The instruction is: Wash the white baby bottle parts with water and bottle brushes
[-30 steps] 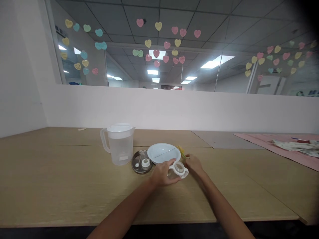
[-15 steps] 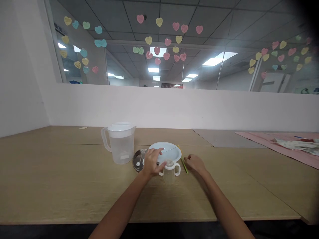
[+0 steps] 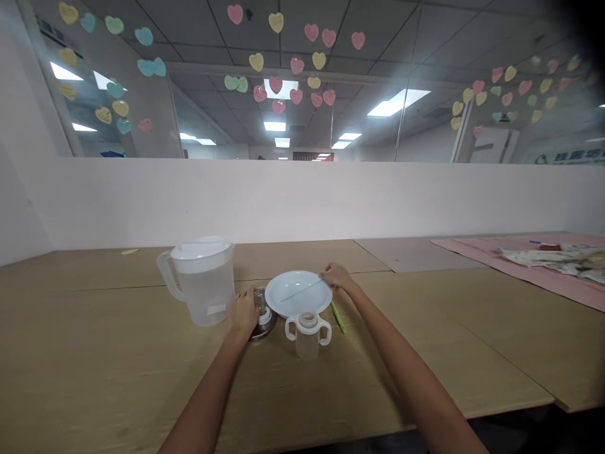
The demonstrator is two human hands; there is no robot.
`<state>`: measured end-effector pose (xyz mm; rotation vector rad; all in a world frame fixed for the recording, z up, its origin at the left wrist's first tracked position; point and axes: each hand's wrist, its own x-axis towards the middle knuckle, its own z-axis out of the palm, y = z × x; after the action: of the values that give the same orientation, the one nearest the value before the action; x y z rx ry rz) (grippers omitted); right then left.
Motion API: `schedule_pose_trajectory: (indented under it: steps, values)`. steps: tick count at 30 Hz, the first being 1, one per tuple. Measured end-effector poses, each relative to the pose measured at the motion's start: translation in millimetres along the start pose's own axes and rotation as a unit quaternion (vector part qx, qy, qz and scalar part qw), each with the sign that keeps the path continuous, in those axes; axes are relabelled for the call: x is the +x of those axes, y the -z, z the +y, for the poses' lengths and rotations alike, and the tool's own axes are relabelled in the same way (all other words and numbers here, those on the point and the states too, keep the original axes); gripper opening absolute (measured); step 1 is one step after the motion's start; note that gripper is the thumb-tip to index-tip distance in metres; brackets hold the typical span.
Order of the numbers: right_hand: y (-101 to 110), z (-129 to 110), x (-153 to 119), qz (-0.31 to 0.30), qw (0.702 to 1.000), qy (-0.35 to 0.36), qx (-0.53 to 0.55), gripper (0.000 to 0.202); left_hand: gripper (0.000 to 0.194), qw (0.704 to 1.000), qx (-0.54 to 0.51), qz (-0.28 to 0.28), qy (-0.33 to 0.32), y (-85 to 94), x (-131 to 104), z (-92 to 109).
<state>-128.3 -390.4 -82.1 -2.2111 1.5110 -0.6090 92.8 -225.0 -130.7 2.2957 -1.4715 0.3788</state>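
Note:
My left hand (image 3: 243, 313) is at the left side of a round metal dish (image 3: 266, 332), its fingers curled beside clear and white small parts (image 3: 263, 313). What the fingers hold is hidden. At the right rim of a white bowl (image 3: 299, 277), my right hand (image 3: 336, 277) has its fingers bent together. A thin rod (image 3: 300, 292) lies across the bowl, its upper end meeting these fingertips; whether they grip it or the rim I cannot tell. In front of the bowl stands a clear, lidless cup with two white handles (image 3: 307, 337).
A lidded clear pitcher (image 3: 205, 287) stands left of the dish. A green stick (image 3: 338, 317) lies right of the cup. Farther right is a pink cloth (image 3: 472, 249) with crumpled fabric (image 3: 553, 258) on it. The white wall (image 3: 283, 202) rises behind the table.
My left hand has left the two-handled cup and moved left to the metal dish. My right hand has gone from beside the green stick up to the bowl's right rim. The view has shifted.

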Motion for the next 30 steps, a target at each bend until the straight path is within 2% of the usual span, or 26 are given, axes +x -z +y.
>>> schedule_pose_trajectory:
  steps: [3,5,8,11,14,18,21,25,27,30]
  values:
    - [3,-11,18,-0.075,0.997,0.008,-0.018,0.012,0.042,0.998,0.004,-0.051,0.036,-1.7,1,-1]
    - [6,-19,25,-0.103,0.994,0.011,-0.032,0.007,0.044,0.995,0.006,-0.082,0.061,-1.8,2,-1]
    - [11,-29,26,-0.11,0.993,0.021,-0.04,0.008,0.045,0.991,-0.002,-0.102,0.082,-0.1,3,-2]
    - [15,-36,20,-0.087,0.995,0.042,-0.017,0.017,0.048,0.992,-0.018,-0.094,0.083,3.2,4,-2]
    - [18,-42,9,-0.047,0.996,0.072,0.034,0.032,0.049,0.993,-0.026,-0.075,0.082,7.6,3,-2]
    - [20,-53,-6,-0.031,0.988,0.115,0.1,0.032,0.044,0.995,-0.02,-0.028,0.089,15.8,3,2]
    - [19,-66,-13,-0.062,0.974,0.147,0.159,0.03,0.038,0.995,-0.026,0.038,0.088,23.7,1,6]
    - [17,-79,-20,-0.157,0.932,0.186,0.268,0.022,0.028,0.981,-0.113,0.133,0.085,33.1,1,9]
    - [16,-82,-22,-0.188,0.923,0.2,0.271,0.016,0.028,0.965,-0.195,0.162,0.067,35.0,2,12]
    - [11,-83,-22,-0.197,0.927,0.222,0.231,0.011,0.028,0.933,-0.315,0.174,0.02,33.8,2,20]
